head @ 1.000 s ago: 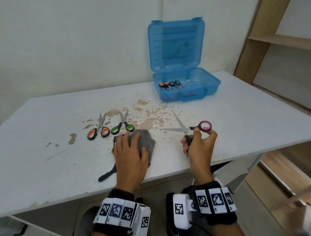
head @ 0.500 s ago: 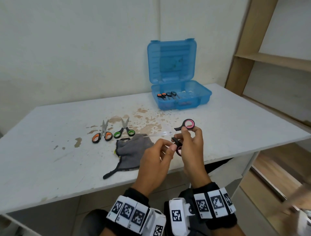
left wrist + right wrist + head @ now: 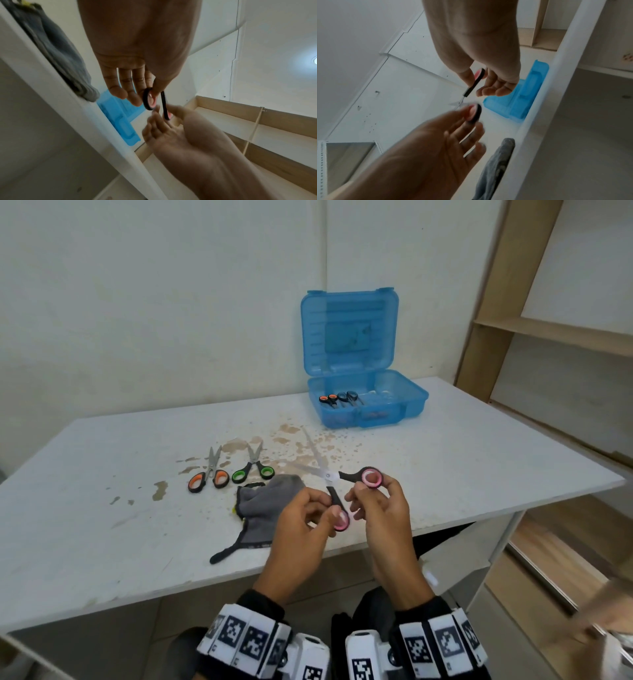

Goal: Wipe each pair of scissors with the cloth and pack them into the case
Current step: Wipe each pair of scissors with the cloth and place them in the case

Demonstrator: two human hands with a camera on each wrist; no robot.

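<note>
Both hands hold the pink-handled scissors (image 3: 328, 475) above the table's front edge, blades spread wide apart. My left hand (image 3: 329, 513) pinches the lower pink ring (image 3: 149, 99). My right hand (image 3: 363, 494) grips the upper pink ring (image 3: 479, 75). The grey cloth (image 3: 263, 508) lies crumpled on the table just left of my hands, with no hand on it. Orange-handled scissors (image 3: 209, 477) and green-handled scissors (image 3: 253, 469) lie side by side behind the cloth. The blue case (image 3: 366, 405) stands with its lid up at the back, with two pairs of scissors (image 3: 339, 398) in its left part.
The white table (image 3: 102, 525) has brown stains around its middle. A wooden shelf unit (image 3: 513, 337) stands at the right, beyond the table's right edge. A wall runs close behind the case.
My left hand left the cloth and came over to take the scissors' lower handle. The scissors stay spread wide, now held by both hands and nearer to me.
</note>
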